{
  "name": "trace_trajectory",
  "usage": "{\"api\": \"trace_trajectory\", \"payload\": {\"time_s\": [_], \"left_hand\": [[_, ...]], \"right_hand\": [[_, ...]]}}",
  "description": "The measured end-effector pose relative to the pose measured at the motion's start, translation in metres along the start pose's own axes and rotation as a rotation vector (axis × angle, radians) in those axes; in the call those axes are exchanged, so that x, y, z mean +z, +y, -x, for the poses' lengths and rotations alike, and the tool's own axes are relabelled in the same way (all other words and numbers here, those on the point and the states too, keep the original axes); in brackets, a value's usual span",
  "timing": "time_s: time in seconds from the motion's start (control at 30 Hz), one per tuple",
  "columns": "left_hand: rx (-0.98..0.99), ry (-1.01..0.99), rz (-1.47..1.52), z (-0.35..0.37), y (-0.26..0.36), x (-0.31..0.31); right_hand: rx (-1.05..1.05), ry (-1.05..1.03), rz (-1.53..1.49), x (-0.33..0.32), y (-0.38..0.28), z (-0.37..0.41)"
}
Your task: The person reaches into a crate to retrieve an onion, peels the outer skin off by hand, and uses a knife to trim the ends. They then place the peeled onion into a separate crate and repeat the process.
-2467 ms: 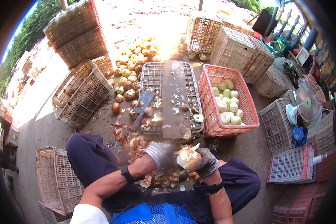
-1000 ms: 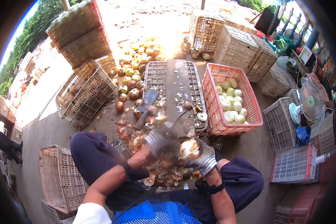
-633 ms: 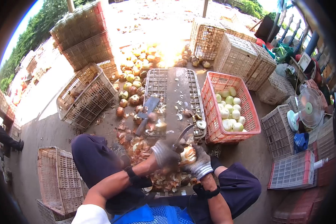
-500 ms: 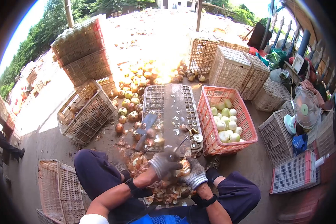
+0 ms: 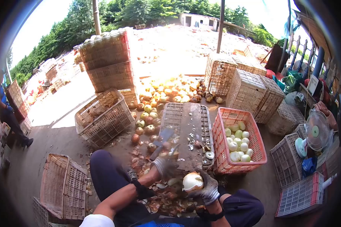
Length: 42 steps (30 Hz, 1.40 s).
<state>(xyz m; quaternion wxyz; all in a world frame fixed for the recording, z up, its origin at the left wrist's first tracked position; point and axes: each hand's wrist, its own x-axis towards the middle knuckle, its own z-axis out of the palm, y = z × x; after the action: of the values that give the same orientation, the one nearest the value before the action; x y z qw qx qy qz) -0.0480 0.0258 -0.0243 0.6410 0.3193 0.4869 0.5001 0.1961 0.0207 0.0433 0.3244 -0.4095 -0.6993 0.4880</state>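
My right hand [image 5: 206, 188], in a grey and white glove, holds a mostly peeled white onion [image 5: 193, 182] with some brown skin at its lower side. My left hand [image 5: 164, 166], gloved too, is blurred near the front edge of the upturned crate and board [image 5: 185, 132]. A blade seems to rise from it, but its grip is unclear. A cleaver [image 5: 165, 137] lies at the board's left. Unpeeled onions [image 5: 151, 121] are heaped beyond and left of it. Loose skins [image 5: 166, 198] lie between my legs. Peeled onions [image 5: 236, 145] sit in the red crate [image 5: 240, 166].
A tilted crate [image 5: 104, 119] stands at left below stacked crates [image 5: 108, 62]. Another crate [image 5: 62, 187] is at lower left. More crates [image 5: 246, 90] stand at back right, with a fan [image 5: 315, 131] at right. A person [image 5: 13, 121] stands at far left.
The view has tilted up and turned left. The onion in my right hand now shows a white peeled surface. My left hand has moved away from the onion, forward and left.
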Motion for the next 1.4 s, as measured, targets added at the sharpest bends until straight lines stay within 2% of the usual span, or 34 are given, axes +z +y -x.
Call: {"api": "trace_trajectory", "payload": {"time_s": [0.03, 0.07, 0.13, 0.27, 0.33, 0.37, 0.43, 0.47, 0.5, 0.57, 0.6, 0.7, 0.73, 0.83, 0.87, 0.9, 0.97, 1.07, 1.13, 1.23, 1.33, 1.4], "left_hand": [[0.317, -0.022, -0.349, -0.004, -0.009, 0.004], [0.631, -0.044, -0.699, -0.008, -0.024, 0.004], [0.796, -0.01, -1.262, 0.019, -0.003, 0.035], [0.849, 0.09, -0.874, 0.026, -0.015, 0.052], [0.865, 0.151, -0.964, 0.026, -0.013, 0.042], [0.864, 0.192, -0.967, 0.032, -0.003, 0.046], [0.852, 0.269, -1.019, 0.047, 0.015, 0.055], [0.839, 0.275, -0.998, 0.04, 0.008, 0.05], [0.827, 0.28, -0.975, 0.033, -0.001, 0.045], [0.819, 0.323, -1.043, 0.038, 0.004, 0.056], [0.82, 0.349, -1.082, 0.04, 0.005, 0.058], [1.17, 0.32, -1.159, 0.02, -0.014, 0.045], [0.977, 0.258, -1.099, 0.021, -0.019, 0.043], [0.505, 0.073, -0.64, 0.03, -0.013, 0.048], [0.498, 0.08, -0.504, 0.032, -0.013, 0.049], [0.49, 0.09, -0.368, 0.032, -0.012, 0.051], [0.508, 0.108, -0.304, 0.036, -0.005, 0.054], [0.467, 0.126, -0.394, 0.051, 0.018, 0.067], [0.289, 0.149, -0.287, 0.059, 0.029, 0.079], [0.413, 0.166, -0.622, 0.057, 0.02, 0.072], [0.49, 0.152, -0.711, 0.054, 0.009, 0.063], [0.516, 0.192, -0.891, 0.05, 0.006, 0.06]], "right_hand": [[-0.092, 0.046, -0.024, 0.0, 0.005, 0.0], [-0.099, 0.003, -0.022, -0.002, -0.005, 0.002], [-0.098, -0.031, -0.148, 0.004, -0.027, 0.002], [-0.126, -0.052, -0.172, 0.009, -0.023, -0.006], [-0.159, -0.019, -0.135, 0.014, -0.004, -0.01], [-0.058, -0.048, -0.405, 0.018, 0.005, -0.009], [0.024, 0.003, -0.322, 0.017, 0.004, -0.008], [0.051, -0.083, -0.5, 0.015, 0.001, -0.009], [0.023, -0.06, -0.634, 0.016, -0.005, -0.004], [0.01, 0.032, -0.59, 0.018, 0.028, -0.003], [0.028, 0.026, -0.63, 0.019, 0.018, 0.0], [0.14, 0.042, -0.616, 0.022, 0.032, -0.001], [0.077, 0.041, -0.429, 0.022, 0.049, -0.007], [0.291, -0.002, -0.657, 0.015, 0.014, -0.004], [0.317, -0.002, -0.754, 0.015, 0.011, -0.005], [0.308, 0.009, -0.719, 0.014, 0.015, -0.006], [0.282, 0.03, -0.651, 0.013, 0.024, -0.01], [0.235, 0.1, -0.284, 0.011, 0.017, -0.015], [0.259, 0.101, -0.103, 0.012, 0.022, -0.018], [0.269, 0.056, 0.091, 0.015, 0.022, -0.022], [0.297, -0.012, 0.159, 0.016, 0.013, -0.023], [0.276, -0.031, 0.172, 0.016, 0.012, -0.022]]}}
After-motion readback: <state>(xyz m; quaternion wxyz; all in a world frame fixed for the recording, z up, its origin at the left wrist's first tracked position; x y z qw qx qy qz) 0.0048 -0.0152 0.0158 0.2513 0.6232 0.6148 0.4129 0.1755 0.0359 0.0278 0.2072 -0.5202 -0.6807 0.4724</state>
